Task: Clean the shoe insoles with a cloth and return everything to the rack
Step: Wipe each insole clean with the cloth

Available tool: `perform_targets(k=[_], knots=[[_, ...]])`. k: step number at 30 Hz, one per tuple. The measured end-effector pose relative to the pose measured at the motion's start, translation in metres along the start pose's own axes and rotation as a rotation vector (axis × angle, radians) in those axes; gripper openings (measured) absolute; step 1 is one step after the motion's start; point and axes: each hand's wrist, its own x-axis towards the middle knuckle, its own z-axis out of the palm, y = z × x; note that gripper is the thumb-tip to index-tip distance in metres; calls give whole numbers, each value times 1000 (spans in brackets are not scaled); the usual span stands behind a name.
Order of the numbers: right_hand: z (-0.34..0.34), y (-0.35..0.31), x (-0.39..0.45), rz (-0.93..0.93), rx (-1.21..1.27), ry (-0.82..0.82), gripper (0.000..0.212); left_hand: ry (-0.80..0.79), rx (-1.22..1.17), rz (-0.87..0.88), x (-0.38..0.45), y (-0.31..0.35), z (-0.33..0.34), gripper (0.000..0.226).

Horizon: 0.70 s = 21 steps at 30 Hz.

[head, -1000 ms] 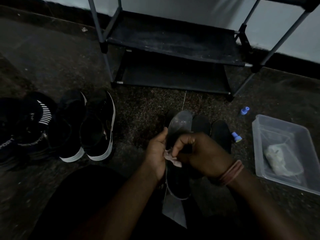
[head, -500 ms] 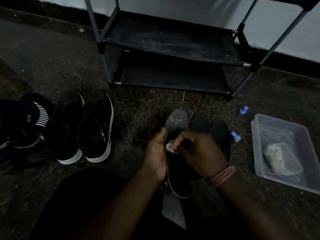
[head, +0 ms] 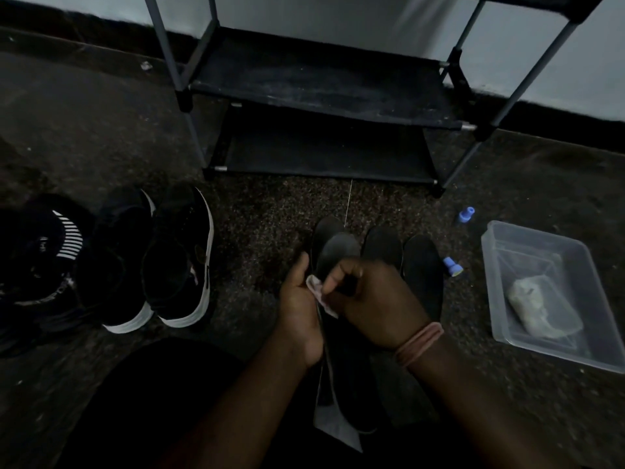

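Observation:
My left hand (head: 299, 306) grips a dark insole (head: 338, 253) from its left edge, toe end pointing away from me. With curled fingers my right hand (head: 368, 302) presses a small pale cloth (head: 319, 294) against the insole's middle. Two more dark insoles (head: 421, 269) lie on the floor just right of my hands, and another insole tip (head: 324, 228) shows behind the held one. The black shoe rack (head: 321, 93) stands against the wall ahead with bare shelves.
A pair of black sneakers with white soles (head: 176, 262) stands on the carpet at the left, with more dark shoes (head: 40, 262) beyond them. At the right a clear plastic tub (head: 507, 238) holds a pale rag (head: 537, 308). Two small blue caps (head: 452, 266) lie near it.
The right hand has slid the cloth along the insole, up toward the toe and back down a little. The left hand keeps its grip and the view has shifted slightly.

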Motion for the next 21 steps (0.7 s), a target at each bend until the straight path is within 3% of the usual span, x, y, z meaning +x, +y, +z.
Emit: perform_targets(k=[2,5,7,9,12,14,17,19,21], knots=[[-3,5,2,-12,-80,52,21,25,78,-41,-1,-2,3,82],[-13,27,10,44,-295,306,27,-23,200,-137,-2,-18,8,88],[-18,33,9,98,-247,399,26,-20,230,-186,-3,-23,9,89],[-11,21,3,52,-63,293,15,-2,204,-158,-1,-22,6,88],[6,-2,-2,-73,-34,85,12,60,162,-37,2,-14,1,90],[-1,5,3,-12,-45,106,17,68,168,-9,1,-13,4,93],[-18,21,4,135,-180,275,26,6,193,-91,-1,-13,11,97],[-14,19,2,129,-284,373,24,24,229,-101,-1,-13,9,97],[1,10,0,56,-251,253,17,29,273,-93,-2,-12,6,95]])
